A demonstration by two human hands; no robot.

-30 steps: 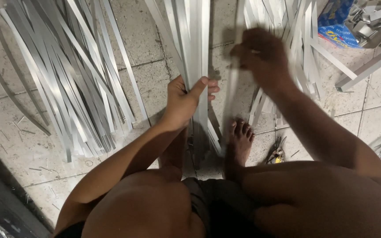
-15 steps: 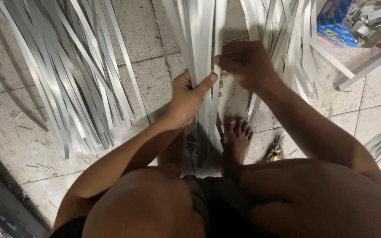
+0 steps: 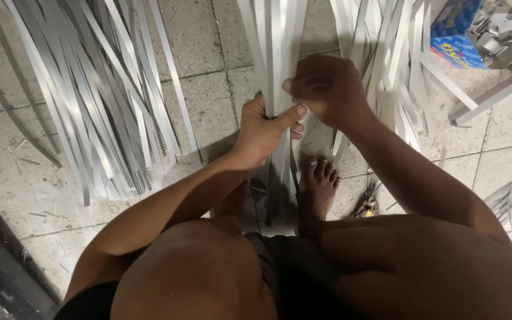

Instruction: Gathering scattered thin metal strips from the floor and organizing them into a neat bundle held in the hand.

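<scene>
Knees and a bare foot (image 3: 318, 184) filled the near view, planted on the tiled floor (image 3: 208, 112). Just beyond, the left hand (image 3: 262, 133) was clenched around a bundle of pale metal strips (image 3: 277, 47) running upright between the legs. The right hand (image 3: 327, 89) gripped the same bundle just above, touching the left. Farther off, loose strips (image 3: 90, 106) fanned leftward; a blue packet (image 3: 457, 32) lay top right.

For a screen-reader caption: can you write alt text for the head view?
Both hands, left hand and right hand, clasp a bundle of pale strips above a tiled floor. More strips fan out at left, beside a bare foot.
</scene>
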